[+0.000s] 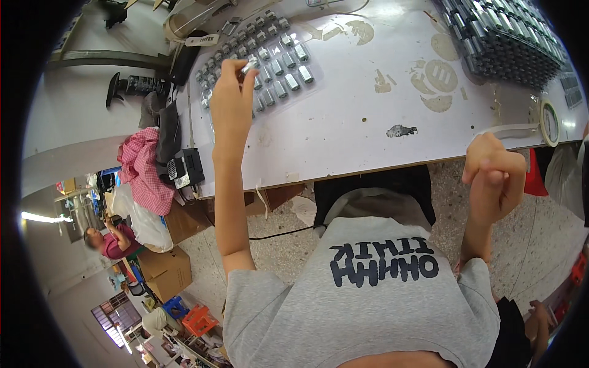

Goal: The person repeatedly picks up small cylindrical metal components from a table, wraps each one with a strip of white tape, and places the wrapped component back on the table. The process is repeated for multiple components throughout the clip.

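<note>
A see-through plastic tray lies at the table's far left, with several rows of small silver metal cylinders, like small motors, standing in it. Over its middle my left hand pinches one silver cylinder between thumb and fingertips. My right hand is raised at the table's front edge on the right, its fingers curled closed. Whatever may be inside those fingers is hidden. Just behind that hand, a pale strip runs to a roll of tape at the table's right edge.
Stacked trays of silver cylinders fill the far right of the white table. To the left are a black spray bottle, a black boxy device and pink checked cloth. Another person is farther off at left.
</note>
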The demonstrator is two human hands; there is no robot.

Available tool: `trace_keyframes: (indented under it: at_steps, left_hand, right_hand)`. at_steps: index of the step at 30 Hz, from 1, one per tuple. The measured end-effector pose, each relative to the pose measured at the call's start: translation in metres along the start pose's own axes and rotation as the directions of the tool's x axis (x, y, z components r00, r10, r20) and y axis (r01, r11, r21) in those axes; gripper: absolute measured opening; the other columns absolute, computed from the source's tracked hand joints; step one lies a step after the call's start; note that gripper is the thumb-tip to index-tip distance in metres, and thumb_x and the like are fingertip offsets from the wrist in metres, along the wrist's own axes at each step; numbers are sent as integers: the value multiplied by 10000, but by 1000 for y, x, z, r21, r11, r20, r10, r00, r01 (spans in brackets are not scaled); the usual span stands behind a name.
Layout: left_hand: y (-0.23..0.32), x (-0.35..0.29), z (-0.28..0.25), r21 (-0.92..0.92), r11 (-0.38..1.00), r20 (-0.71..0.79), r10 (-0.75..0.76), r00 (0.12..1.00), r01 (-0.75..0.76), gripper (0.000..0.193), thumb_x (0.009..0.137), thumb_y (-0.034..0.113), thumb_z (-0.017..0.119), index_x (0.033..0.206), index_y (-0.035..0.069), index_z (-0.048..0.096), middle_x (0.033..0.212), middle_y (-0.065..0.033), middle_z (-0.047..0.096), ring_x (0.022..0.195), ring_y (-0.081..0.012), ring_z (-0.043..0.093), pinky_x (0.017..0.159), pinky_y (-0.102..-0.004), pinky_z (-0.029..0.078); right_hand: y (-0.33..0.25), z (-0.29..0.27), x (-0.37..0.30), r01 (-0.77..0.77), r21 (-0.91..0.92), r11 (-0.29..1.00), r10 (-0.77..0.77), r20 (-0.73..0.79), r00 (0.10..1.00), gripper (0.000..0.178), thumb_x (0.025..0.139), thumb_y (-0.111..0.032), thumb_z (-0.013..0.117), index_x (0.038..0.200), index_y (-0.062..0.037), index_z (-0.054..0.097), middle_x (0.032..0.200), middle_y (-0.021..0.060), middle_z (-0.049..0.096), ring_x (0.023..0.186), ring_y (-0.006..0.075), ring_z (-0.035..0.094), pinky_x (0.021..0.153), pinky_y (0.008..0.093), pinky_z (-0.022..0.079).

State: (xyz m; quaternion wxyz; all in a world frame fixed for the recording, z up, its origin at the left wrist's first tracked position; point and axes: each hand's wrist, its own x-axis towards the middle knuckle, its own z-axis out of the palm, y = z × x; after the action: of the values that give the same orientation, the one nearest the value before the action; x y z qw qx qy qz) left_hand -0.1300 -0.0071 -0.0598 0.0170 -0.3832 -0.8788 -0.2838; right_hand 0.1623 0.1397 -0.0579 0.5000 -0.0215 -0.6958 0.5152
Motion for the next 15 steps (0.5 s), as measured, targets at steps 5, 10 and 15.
trace_keyframes:
  at_steps: [5, 10, 15]
  left_hand:
    - [-5, 38, 20, 334, 896, -84, 337, 938, -293, 198, 750, 157, 594, 901, 43, 536, 828, -84, 574, 791, -241, 520, 670, -343, 427]
    - [-10, 52, 40, 451, 848, -27, 324, 946, -278, 192, 724, 147, 612, 884, 74, 534, 819, -70, 552, 813, -239, 505, 674, -339, 445]
    - [-6, 48, 42, 475, 807, -19, 408, 913, -350, 142, 725, 149, 608, 824, 62, 559, 816, -50, 537, 806, -226, 502, 651, -330, 455]
  right_hand:
    - [-7, 1, 10, 4, 250, 968, -26, 85, 996, 194, 852, -218, 495, 831, -27, 474, 544, 36, 494, 471, 109, 412, 443, 221, 310]
    - [-12, 1, 15, -23, 173, 985, -4, 156, 988, 190, 803, -204, 553, 781, -22, 504, 544, 32, 502, 452, 122, 416, 424, 229, 300]
    - [-8, 1, 14, -29, 136, 990, 4, 184, 983, 141, 755, -133, 588, 759, -10, 519, 529, 31, 486, 449, 131, 414, 417, 234, 300]
